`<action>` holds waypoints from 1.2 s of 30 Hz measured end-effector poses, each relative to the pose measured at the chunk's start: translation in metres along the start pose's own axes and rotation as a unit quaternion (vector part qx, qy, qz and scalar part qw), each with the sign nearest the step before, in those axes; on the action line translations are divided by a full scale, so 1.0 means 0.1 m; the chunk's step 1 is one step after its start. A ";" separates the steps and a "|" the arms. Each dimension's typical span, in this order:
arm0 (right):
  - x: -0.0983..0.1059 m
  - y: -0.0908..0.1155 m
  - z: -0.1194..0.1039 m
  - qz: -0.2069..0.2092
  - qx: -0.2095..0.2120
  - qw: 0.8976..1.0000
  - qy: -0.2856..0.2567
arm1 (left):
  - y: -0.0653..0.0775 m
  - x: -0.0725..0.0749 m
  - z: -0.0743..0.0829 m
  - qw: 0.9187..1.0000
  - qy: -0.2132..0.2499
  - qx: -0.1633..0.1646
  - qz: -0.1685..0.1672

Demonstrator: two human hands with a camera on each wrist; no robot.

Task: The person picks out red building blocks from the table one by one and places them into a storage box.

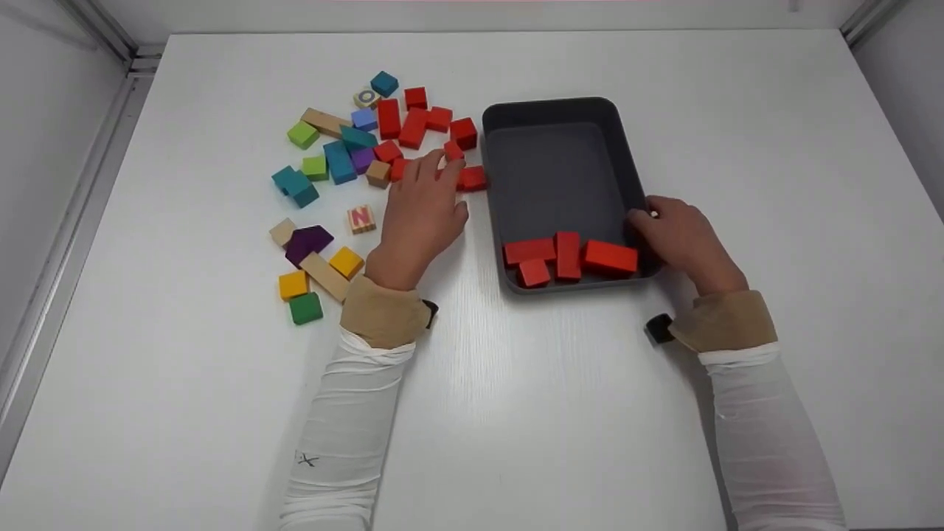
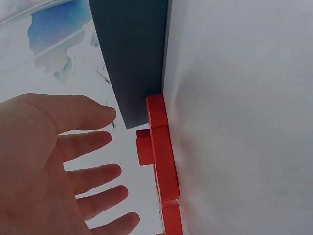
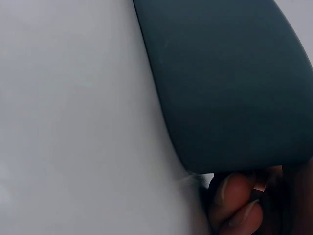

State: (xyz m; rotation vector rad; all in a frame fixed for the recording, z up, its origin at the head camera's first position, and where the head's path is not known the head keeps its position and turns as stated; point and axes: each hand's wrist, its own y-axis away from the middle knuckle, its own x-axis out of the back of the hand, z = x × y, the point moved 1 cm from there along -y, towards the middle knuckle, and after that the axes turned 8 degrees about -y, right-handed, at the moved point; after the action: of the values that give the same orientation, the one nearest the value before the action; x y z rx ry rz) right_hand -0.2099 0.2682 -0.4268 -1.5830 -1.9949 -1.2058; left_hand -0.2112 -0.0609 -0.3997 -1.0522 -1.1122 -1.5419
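Observation:
My left hand (image 1: 424, 214) hovers palm down over the red blocks left of the tray, its fingertips beside a small red block (image 1: 453, 151). In the left wrist view its fingers (image 2: 100, 198) are spread and nearly straight, holding nothing, with a row of red blocks (image 2: 165, 164) beyond them. A dark grey rectangular tray (image 1: 553, 169) stands right of the pile. My right hand (image 1: 686, 240) grips its right side, thumb over the rim. In the right wrist view the curled fingers (image 3: 234, 196) show below the tray's wall (image 3: 230, 88). Several red blocks (image 1: 568, 256) lie at the tray's near end.
Left of the hand, mixed blocks are scattered: a teal block (image 1: 339, 162), a light green block (image 1: 316, 168), a purple block (image 1: 308, 243), a yellow block (image 1: 346, 262), a green block (image 1: 305, 308) and a letter block (image 1: 361, 219). A wall (image 1: 472, 15) runs behind the white table (image 1: 516, 413).

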 end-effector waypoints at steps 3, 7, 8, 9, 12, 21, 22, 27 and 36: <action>0.00 0.00 0.01 0.002 0.007 1.000 0.005 | -0.01 -0.03 -0.02 1.000 -0.004 0.003 -0.011; 0.01 0.00 0.03 0.006 0.015 1.000 0.005 | -0.03 -0.06 -0.06 1.000 -0.004 0.003 -0.020; 0.00 0.00 0.02 0.007 0.016 1.000 0.004 | -0.03 -0.07 -0.06 1.000 -0.003 0.003 -0.023; 0.00 0.00 0.02 0.007 0.015 1.000 0.003 | -0.04 -0.07 -0.07 1.000 -0.001 0.004 -0.027; 0.00 0.00 0.02 0.005 0.013 1.000 0.000 | -0.05 -0.08 -0.09 0.999 0.005 0.008 -0.047; 0.00 -0.01 0.02 0.009 0.016 1.000 0.000 | -0.05 -0.08 -0.10 0.997 -0.004 0.012 -0.072; 0.00 0.00 0.02 0.010 0.017 1.000 0.001 | -0.04 -0.08 -0.09 0.998 -0.006 0.013 -0.068; 0.00 0.00 0.02 0.010 0.018 1.000 0.000 | -0.03 -0.09 -0.07 0.998 -0.019 0.014 -0.051; -0.01 0.00 0.03 0.014 0.021 1.000 0.005 | -0.04 -0.11 -0.09 0.997 -0.017 0.025 -0.067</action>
State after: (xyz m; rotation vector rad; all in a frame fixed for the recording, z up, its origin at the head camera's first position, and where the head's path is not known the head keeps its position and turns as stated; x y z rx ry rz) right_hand -0.2091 0.2699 -0.4294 -1.5773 -1.9724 -1.1524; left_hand -0.2139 -0.0673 -0.4130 -0.9897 -1.2601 -1.5971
